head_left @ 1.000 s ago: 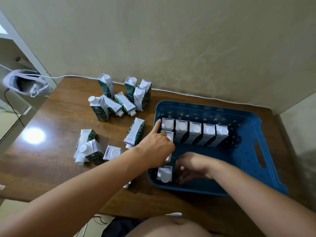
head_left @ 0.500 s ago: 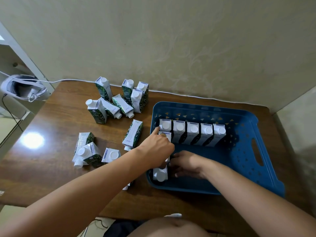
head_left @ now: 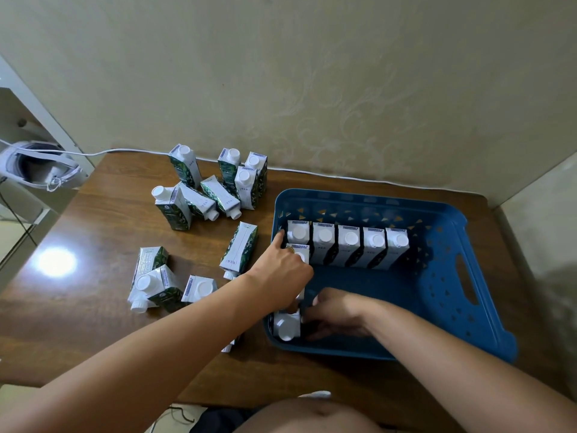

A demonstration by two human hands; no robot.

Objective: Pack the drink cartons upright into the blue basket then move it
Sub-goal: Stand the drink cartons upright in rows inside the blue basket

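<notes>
A: Where do things stand?

B: The blue basket (head_left: 443, 276) sits on the right of the wooden table (head_left: 93, 232); five cartons stand upright in a row (head_left: 349, 245) along its far wall, and a second line starts down its left wall; both hands work there.

A: And the fingers?

B: The left hand (head_left: 281, 273) lies over the left-wall cartons with its forefinger stretched straight to the far left corner, the others curled over a carton top; the right hand (head_left: 337, 310) is curled low beside the nearest carton (head_left: 286, 323), seemingly gripping it, though I cannot tell the fingertips for certain.

A: How should this step be done well?

B: I judge it best to press each carton flush against the left wall and its neighbour, cap up; keep the left hand steadying the line so none tips; then fetch from the loose cartons (head_left: 199, 195) left of the basket, several of them lying on their sides.
</notes>
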